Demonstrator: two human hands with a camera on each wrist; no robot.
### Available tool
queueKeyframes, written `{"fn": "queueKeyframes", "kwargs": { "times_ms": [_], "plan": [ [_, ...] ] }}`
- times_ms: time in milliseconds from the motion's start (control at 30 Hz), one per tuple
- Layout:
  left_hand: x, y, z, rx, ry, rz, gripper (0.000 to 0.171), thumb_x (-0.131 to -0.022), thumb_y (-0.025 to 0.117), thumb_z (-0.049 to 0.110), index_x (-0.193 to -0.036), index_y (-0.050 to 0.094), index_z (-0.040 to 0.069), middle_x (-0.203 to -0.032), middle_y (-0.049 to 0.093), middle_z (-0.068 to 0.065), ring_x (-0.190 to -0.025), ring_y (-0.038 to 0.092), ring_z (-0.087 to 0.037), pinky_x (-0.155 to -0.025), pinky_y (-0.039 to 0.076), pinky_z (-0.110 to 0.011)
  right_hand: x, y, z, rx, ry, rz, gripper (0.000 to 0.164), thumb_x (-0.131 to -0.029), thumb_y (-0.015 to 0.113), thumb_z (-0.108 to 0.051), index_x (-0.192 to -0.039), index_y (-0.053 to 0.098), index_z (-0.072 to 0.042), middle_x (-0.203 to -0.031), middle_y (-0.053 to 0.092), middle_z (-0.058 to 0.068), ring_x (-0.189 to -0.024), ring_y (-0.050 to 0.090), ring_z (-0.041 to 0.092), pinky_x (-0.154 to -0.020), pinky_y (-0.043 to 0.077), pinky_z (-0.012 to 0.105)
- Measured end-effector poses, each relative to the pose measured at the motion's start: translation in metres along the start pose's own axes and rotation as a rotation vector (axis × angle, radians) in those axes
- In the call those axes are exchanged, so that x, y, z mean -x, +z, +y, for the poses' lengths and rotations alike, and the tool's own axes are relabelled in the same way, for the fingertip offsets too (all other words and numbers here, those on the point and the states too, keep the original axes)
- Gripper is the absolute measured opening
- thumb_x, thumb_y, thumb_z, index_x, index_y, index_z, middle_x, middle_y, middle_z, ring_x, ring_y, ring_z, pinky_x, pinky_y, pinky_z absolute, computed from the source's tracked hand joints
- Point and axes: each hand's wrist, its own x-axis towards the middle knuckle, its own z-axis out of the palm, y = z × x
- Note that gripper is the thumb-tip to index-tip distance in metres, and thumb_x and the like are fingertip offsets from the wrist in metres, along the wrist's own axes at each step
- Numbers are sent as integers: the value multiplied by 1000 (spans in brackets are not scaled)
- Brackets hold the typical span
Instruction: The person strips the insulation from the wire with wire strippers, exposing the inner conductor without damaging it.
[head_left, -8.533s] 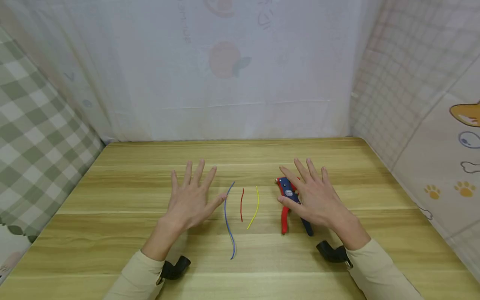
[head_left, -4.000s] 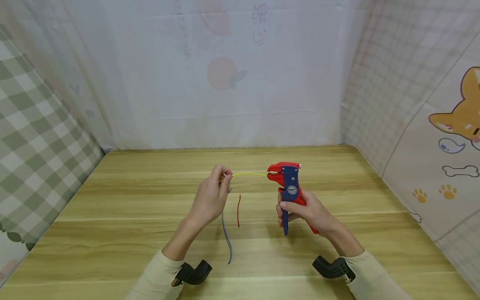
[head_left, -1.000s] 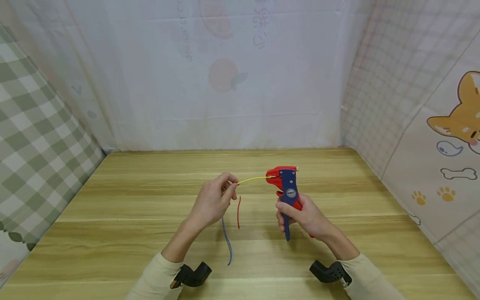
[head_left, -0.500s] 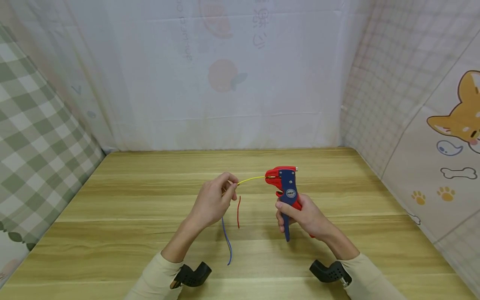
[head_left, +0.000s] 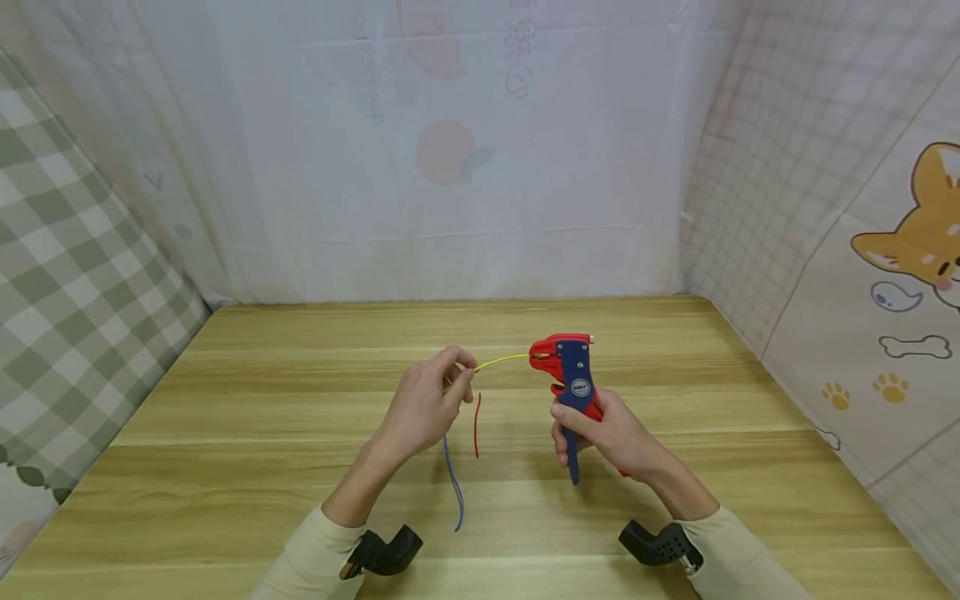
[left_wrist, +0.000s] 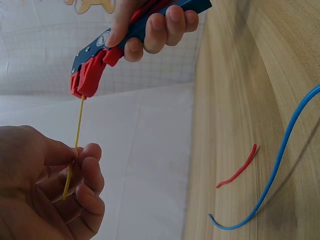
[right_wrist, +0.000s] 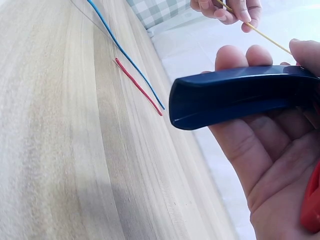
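Note:
My left hand (head_left: 427, 400) pinches a short yellow wire (head_left: 502, 360) between thumb and fingers, and the wire's tail lies across the curled fingers in the left wrist view. The wire's far end enters the jaws of a red and blue wire stripper (head_left: 576, 375), which are closed around it. My right hand (head_left: 615, 433) grips the stripper by its handles, head up and nose toward the left. In the right wrist view the blue handle (right_wrist: 240, 97) lies across the palm. Both hands are raised over the table.
A short red wire (head_left: 476, 429) lies on the wooden table (head_left: 300, 500) between the hands. Left of it lies a longer blue wire (head_left: 455, 479), its upper part hidden behind the left hand. Cloth curtains (head_left: 375, 208) stand at the back and both sides.
Both hands lay spread over the table at first, then took up the yellow wire and the stripper. The stripper's jaws have closed since the second frame; lately the stripper has shifted slightly left.

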Motion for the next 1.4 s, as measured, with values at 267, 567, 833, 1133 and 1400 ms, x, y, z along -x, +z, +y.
{"fn": "queueKeyframes", "kwargs": {
  "times_ms": [267, 567, 833, 1133, 1400],
  "plan": [
    [0, 0, 2, 2, -5, 1, 13, -107, 57, 9, -109, 70, 7, -71, 68, 3, -54, 49, -8, -52, 38, -24, 1, 0, 0, -6, 12, -1, 15, -112, 50, -15, -110, 56, -2, -80, 70, 1, -69, 72, 17, -72, 65, 39],
    [0, 2, 1, -8, -4, -3, 12, -107, 58, 8, -109, 70, 8, -70, 68, 3, -53, 49, -7, -52, 38, -24, 1, 0, 0, -8, 5, -10, 16, -112, 50, -15, -106, 56, -2, -79, 70, 1, -68, 72, 16, -71, 65, 39],
    [0, 0, 0, -16, -7, -5, 12, -106, 59, 8, -108, 70, 8, -73, 69, 1, -56, 54, -9, -53, 40, -25, 1, 2, -1, -4, 0, -7, 16, -112, 50, -15, -104, 56, -2, -76, 69, 1, -66, 70, 16, -68, 64, 38],
    [-1, -3, 0, -85, 1, 29, 7, -101, 68, 8, -101, 75, 9, -90, 70, -4, -77, 61, -13, -69, 50, -30, 0, 3, 0, -29, -5, -2, 21, -111, 52, -12, -101, 53, 7, -73, 67, 0, -62, 68, 15, -65, 64, 38],
    [0, -4, -1, -90, 10, 21, 8, -99, 69, 7, -101, 76, 8, -87, 68, -1, -76, 59, -12, -69, 49, -29, 0, 5, 2, -39, 10, 0, 22, -110, 53, -14, -97, 55, 3, -70, 66, -1, -60, 67, 13, -62, 62, 35]
  ]
}}
